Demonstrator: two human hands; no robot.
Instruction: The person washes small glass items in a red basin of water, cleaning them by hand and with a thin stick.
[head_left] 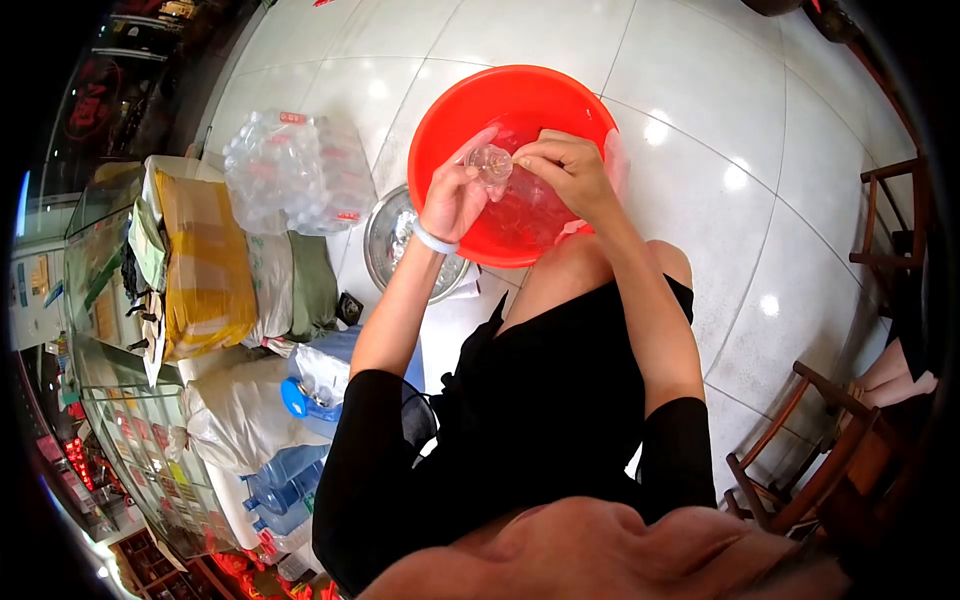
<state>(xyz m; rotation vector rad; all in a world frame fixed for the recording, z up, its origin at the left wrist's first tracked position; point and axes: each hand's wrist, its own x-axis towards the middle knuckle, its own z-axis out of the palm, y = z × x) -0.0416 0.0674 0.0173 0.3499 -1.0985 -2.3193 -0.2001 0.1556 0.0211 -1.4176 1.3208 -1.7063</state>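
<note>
My left hand (455,201) is closed around a small clear cup (489,166), its round mouth tilted toward me. Close to the cup's right side, my right hand (566,170) makes a pinch; a thin, light-coloured bit shows at its fingertips, too small to name. Both hands are above a large red basin (436,120) on the floor, which seems to hold water and some clear pieces I cannot make out. Partly behind my left forearm stands a round metal bowl (374,243) with several clear, shiny items in it.
A plastic-wrapped pack of clear bottles (295,172) lies left of the basin. Further left are a taped box (205,265), white sacks (240,410), blue water jugs (285,480) and a glass display case (140,430). Wooden chairs (800,460) and another person's legs (893,375) are at right.
</note>
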